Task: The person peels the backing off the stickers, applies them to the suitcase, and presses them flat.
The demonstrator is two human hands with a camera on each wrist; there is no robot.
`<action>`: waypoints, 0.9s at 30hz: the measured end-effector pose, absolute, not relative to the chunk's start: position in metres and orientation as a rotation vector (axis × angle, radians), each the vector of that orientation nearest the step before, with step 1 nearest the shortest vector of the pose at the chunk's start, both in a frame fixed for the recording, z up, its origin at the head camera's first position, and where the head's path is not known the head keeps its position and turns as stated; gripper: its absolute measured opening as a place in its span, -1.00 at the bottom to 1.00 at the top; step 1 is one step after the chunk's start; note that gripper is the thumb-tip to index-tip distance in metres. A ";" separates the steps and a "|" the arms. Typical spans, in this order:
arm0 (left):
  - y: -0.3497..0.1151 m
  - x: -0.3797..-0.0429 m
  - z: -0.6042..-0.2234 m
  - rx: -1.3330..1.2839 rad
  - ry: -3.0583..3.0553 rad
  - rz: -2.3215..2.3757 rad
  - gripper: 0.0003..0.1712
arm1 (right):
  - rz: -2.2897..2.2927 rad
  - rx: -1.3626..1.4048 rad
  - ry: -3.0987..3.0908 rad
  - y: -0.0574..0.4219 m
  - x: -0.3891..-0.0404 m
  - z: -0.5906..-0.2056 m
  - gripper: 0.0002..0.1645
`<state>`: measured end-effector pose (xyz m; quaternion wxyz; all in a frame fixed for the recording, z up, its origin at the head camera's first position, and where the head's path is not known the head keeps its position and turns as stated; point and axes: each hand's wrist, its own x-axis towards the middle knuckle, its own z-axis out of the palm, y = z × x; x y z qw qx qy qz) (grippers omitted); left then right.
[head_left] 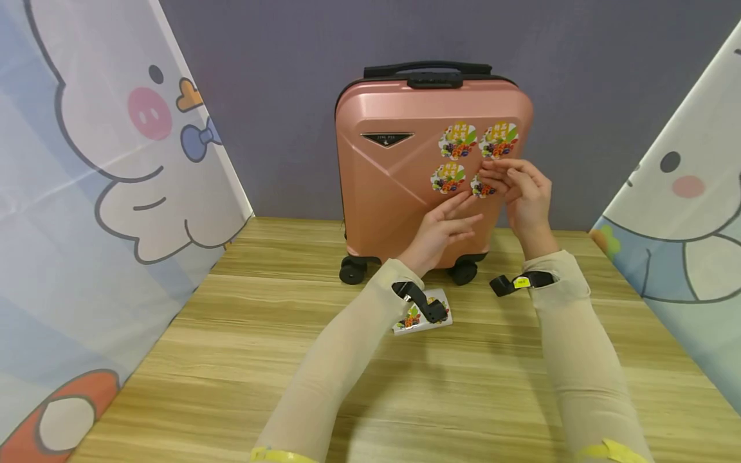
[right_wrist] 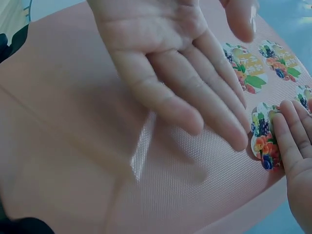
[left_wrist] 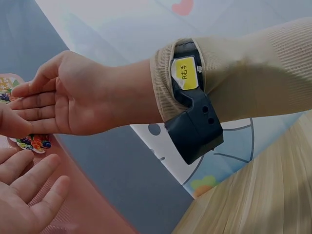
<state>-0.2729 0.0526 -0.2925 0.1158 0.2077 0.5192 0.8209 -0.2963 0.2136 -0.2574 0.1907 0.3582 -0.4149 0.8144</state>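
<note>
A rose-pink suitcase (head_left: 399, 212) stands upright, with round fruit stickers on its front. My right hand (head_left: 528, 193) presses straight fingers over the lower right sticker (head_left: 482, 186), covering part of it. Just below and to the left, my left hand (head_left: 442, 231) is held with fingers extended, near that sticker; whether its fingertips touch the suitcase is unclear. The right wrist view shows the right hand's (right_wrist: 297, 146) fingers flat against the sticker (right_wrist: 263, 136), with the left hand (right_wrist: 165, 63) spread beside it. Three other stickers, including the upper left one (head_left: 457, 141), lie on the shell.
A white sheet with fruit stickers (head_left: 422, 328) lies on the wooden table (head_left: 243, 360) before the suitcase, partly hidden by the left wrist's camera (head_left: 433, 311). A grey panel (head_left: 260, 116) stands behind. Cartoon-printed cloths (head_left: 116, 212) flank both sides.
</note>
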 end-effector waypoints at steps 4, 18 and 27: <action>0.050 -0.272 -0.293 0.636 1.518 2.404 -0.34 | 2.262 0.997 -1.196 0.214 -0.297 -0.259 -0.71; 0.042 -0.277 -0.312 0.533 1.600 2.397 -0.37 | 2.214 0.975 -1.318 0.214 -0.295 -0.266 -0.67; 0.036 -0.274 -0.319 0.514 1.628 2.364 -0.37 | 2.243 0.960 -1.364 0.211 -0.293 -0.277 -0.66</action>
